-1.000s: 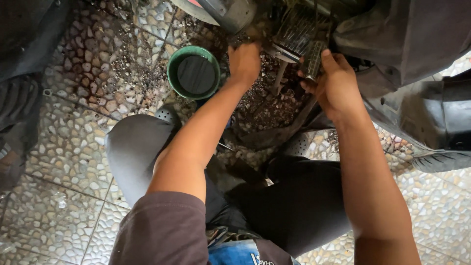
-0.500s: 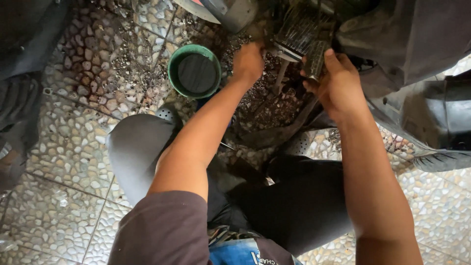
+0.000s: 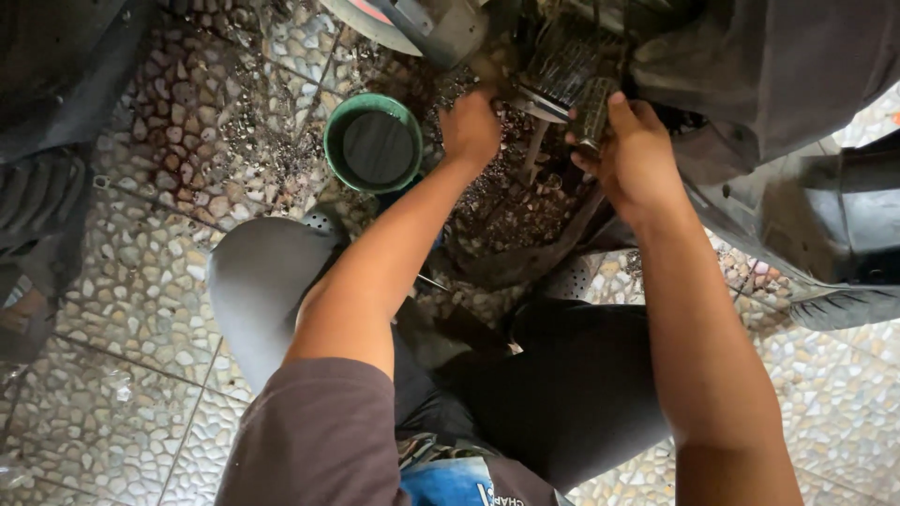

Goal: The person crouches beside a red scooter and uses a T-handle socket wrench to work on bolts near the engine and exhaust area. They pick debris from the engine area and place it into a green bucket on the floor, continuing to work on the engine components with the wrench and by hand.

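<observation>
Engine fins: two hands working; right hand clamped on finned part, left hand fisted; one green bowl.

green bowl: dark liquid inside, on pebble-tile floor | grit and dark stains: scattered beside the bowl | tyre: far left edge | second tyre: right edge, on floor

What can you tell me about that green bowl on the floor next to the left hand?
The green bowl is round, with a worn, grimy green rim, and looks like plastic or enamel. It stands upright on the pebble-patterned tile floor, holding a dark, flat liquid that nearly fills it. It sits just left of the left hand, which does not touch it. Dark grit and stains surround it; its lower edge meets a grey rounded shape.
</observation>
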